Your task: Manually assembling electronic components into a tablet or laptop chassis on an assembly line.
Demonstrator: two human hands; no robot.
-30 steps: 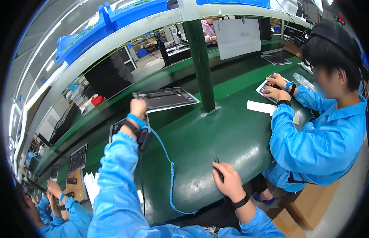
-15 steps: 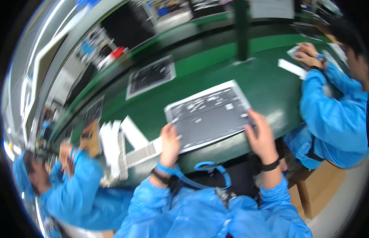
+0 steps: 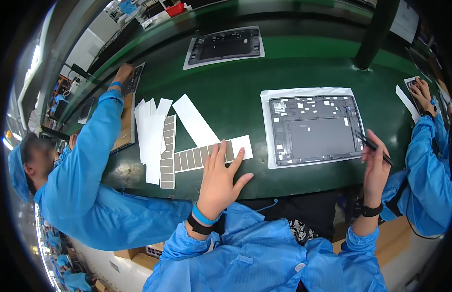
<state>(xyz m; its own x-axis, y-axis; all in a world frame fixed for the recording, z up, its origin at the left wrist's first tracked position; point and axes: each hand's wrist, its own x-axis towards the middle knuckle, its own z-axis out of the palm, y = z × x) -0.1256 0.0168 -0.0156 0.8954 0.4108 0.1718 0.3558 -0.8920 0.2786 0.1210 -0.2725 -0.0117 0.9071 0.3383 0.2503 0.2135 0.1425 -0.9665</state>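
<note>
The dark tablet shell [image 3: 313,130], gripped by both hands half a second ago, is now released on the counter [image 3: 303,68]; the left hand [image 3: 220,177] is laid open on the sticker strip [image 3: 206,155], tweezers [image 3: 374,146] pinched in the right hand [image 3: 376,168].

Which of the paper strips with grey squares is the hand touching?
The left hand rests on the sideways strip in front of the person; the upright strip beside it lies untouched.

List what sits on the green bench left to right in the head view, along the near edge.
Stack of white paper strips → vertical strip of grey pads → horizontal strip of grey pads under the left hand → open tablet back panel on its white sheet → right hand holding black tweezers.
</note>
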